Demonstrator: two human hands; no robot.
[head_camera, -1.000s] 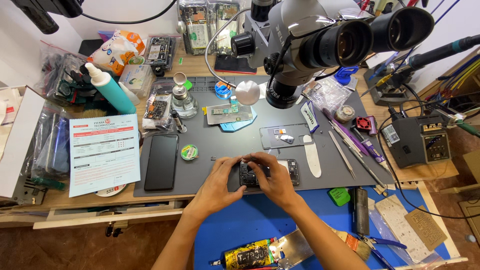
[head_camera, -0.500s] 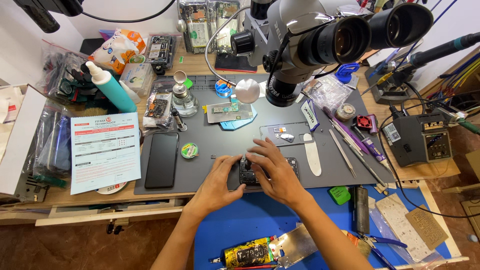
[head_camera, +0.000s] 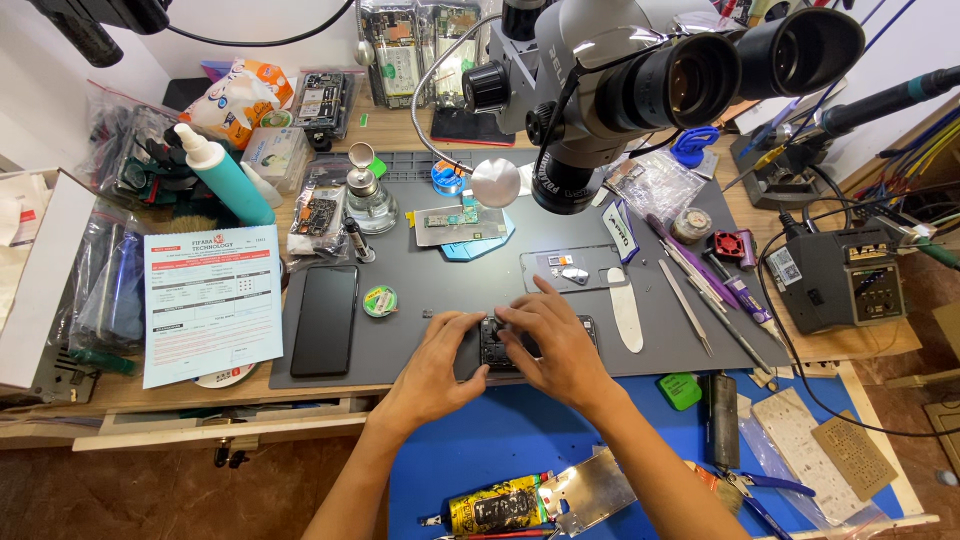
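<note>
Since half a second ago the right hand (head_camera: 555, 345) has slid slightly leftward over the opened phone (head_camera: 530, 345), its fingers now spread across the top, while the left hand (head_camera: 445, 360) keeps its place at the phone's left end. Clear plastic bags (head_camera: 120, 165) at the bench's left hold parts too blurred to name. Both hands pinch and press the phone, fingers curled, on the grey work mat (head_camera: 420, 330) beneath the microscope (head_camera: 640, 90).
</note>
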